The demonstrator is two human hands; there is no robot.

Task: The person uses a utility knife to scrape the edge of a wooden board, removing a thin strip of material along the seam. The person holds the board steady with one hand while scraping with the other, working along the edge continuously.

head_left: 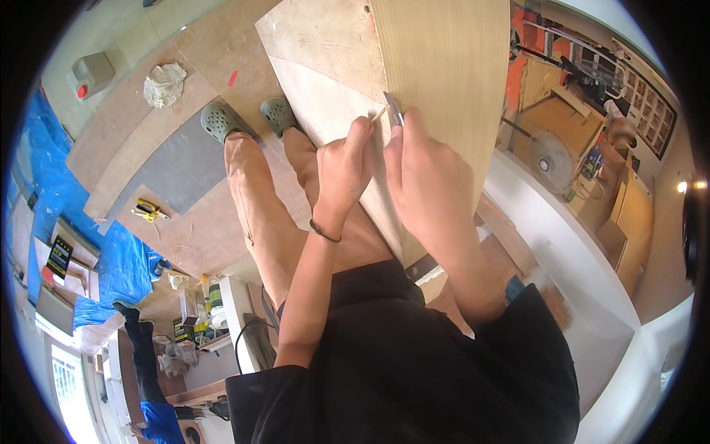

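Note:
Between the fingertips of my left hand (343, 172) is a thin pale wooden stick (379, 115). My right hand (430, 174) is closed round a utility knife, its metal blade (393, 107) pointing up and away from me. The blade lies right beside the tip of the stick; whether they touch I cannot tell. Most of the knife's handle is hidden in my fist. Both hands are above the edge of a large wood-grain panel (451, 55), which has a paler plywood face (318, 48) on its left.
Plywood sheets (222, 44) cover the floor, with yellow-handled pliers (150, 209), a crumpled white cloth (164, 85) and a grey jug (92, 74). Blue sheeting (48, 159) lies at left. A fan (547, 161) stands at right beyond a white panel (555, 229). Another person (159, 422) is at lower left.

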